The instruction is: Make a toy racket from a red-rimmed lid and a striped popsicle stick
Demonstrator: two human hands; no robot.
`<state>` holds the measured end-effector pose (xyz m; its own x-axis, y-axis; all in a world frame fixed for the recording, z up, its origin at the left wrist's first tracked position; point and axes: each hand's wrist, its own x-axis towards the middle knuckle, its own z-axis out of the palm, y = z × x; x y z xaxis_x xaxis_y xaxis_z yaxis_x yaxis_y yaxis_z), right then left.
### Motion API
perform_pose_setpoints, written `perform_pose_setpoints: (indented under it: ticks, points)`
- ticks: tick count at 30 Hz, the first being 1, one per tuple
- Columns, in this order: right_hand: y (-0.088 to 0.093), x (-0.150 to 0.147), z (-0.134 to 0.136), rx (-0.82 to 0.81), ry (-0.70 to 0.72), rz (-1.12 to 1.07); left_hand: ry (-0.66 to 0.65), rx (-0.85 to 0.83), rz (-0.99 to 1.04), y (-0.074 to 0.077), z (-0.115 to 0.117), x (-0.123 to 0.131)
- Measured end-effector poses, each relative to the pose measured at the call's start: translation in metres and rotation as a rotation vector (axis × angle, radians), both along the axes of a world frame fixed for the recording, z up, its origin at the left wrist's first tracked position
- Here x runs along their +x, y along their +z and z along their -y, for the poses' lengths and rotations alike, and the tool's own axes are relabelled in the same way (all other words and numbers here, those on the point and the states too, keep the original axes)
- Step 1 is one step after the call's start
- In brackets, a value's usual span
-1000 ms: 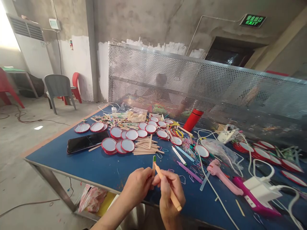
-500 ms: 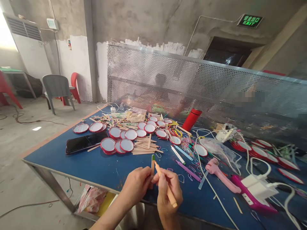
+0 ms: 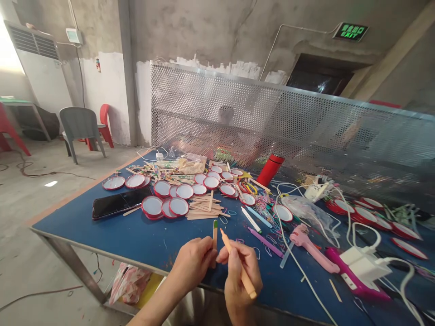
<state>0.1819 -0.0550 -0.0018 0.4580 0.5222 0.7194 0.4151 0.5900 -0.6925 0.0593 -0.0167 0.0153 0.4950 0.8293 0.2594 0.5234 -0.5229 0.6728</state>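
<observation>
My left hand [image 3: 195,258] pinches a wooden craft stick [image 3: 215,235] upright near the table's front edge; the stick's top end is coloured green. In my right hand [image 3: 242,271] is an orange marker pen [image 3: 244,278], held like a writing pen with its tip up and to the left. A small gap separates that tip from the stick. Beyond my hands lies a pile of plain craft sticks [image 3: 205,208], beside several round red-rimmed white discs [image 3: 152,206]. A white marker [image 3: 251,220], a light blue marker [image 3: 260,216] and a purple marker [image 3: 267,242] rest to the right.
A black phone [image 3: 118,203] lies left on the blue table [image 3: 136,240]. To the right are a pink glue gun [image 3: 314,249], a magenta power strip [image 3: 353,278] with white chargers, and loose cables. A red bottle [image 3: 270,169] stands before the perforated metal screen [image 3: 210,99].
The orange marker has moved right, its tip coming away from the stick's green end. My left hand and the stick stay almost where they were.
</observation>
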Motion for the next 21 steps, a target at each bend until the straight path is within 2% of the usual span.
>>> perform_pose_setpoints:
  ticks: [5,11,16,21]
  points:
    - [-0.001,0.0008,-0.0002,-0.016,0.01,0.108,0.008,0.014,-0.042,0.0001,-0.0009,0.0]
    - [-0.0032,0.0004,0.0002,0.022,-0.012,0.052,-0.005,0.014,-0.033,0.0017,-0.0003,-0.0004]
    - [-0.0029,0.0016,0.0003,0.0,-0.038,0.181,0.007,0.03,-0.06,-0.0011,-0.0019,0.0001]
    - [-0.0009,0.0007,-0.0004,0.008,-0.046,0.086,-0.004,-0.001,-0.053,0.0018,-0.0012,-0.0004]
